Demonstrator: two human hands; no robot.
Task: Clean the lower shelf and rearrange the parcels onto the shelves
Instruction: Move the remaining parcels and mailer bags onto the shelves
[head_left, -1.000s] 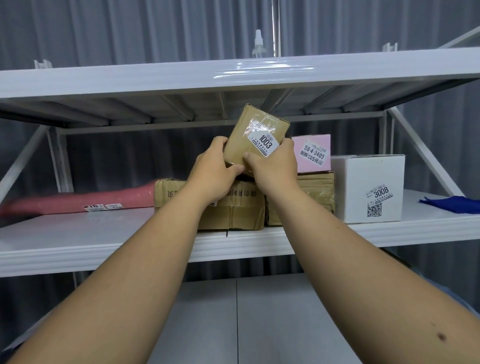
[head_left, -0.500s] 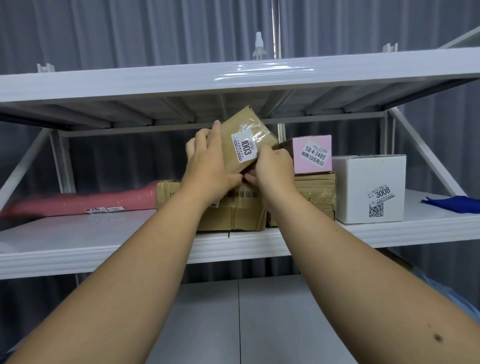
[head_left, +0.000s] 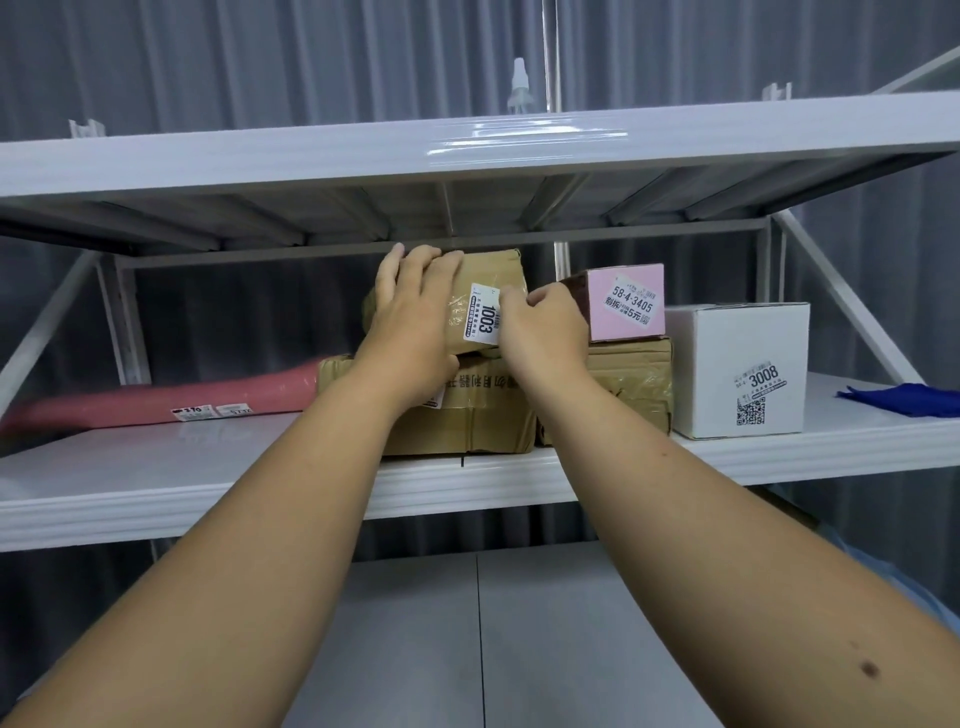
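A brown taped parcel labelled 1003 (head_left: 488, 283) lies on top of a larger cardboard box (head_left: 483, 410) on the middle shelf (head_left: 156, 473). My left hand (head_left: 415, 322) grips the parcel's left end, fingers curled over its top edge. My right hand (head_left: 540, 322) holds its front right side near the label. A second brown box (head_left: 628, 384) stands to the right with a pink box marked 58-4-3405 (head_left: 631, 301) on it. Below, the lower shelf (head_left: 483, 623) shows grey.
A white box labelled 3008 (head_left: 737, 369) stands right of the stack, a blue cloth (head_left: 904, 400) at the shelf's far right. A long pink parcel (head_left: 171, 400) lies at the left. A spray bottle (head_left: 519, 85) stands on the top shelf (head_left: 467, 150). Diagonal white braces flank the rack.
Both hands have turned the 1003 parcel from tilted upright to lying flat and lowered it onto the larger cardboard box.
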